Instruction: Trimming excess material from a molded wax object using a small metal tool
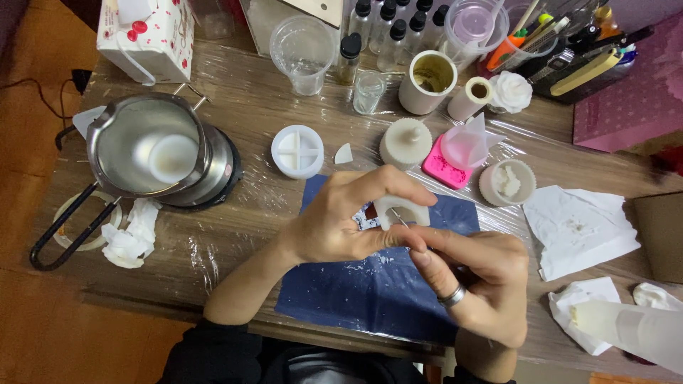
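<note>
Mostly the wooden table [270, 107] is crowded at its far edge, with open room only on the blue mat [341, 284] near the front edge. Left stands a steel melting pot [146, 146]. Over the mat, the left hand [341, 220] clamps a white mold piece [400, 211]; the right hand [477, 284] pinches a thin pin [400, 220] against it.

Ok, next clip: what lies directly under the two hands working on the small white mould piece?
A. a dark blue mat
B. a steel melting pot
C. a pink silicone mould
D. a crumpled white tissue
A: the left hand holding the small white mould piece and the right hand sit over the dark blue mat on the wooden table.
</note>
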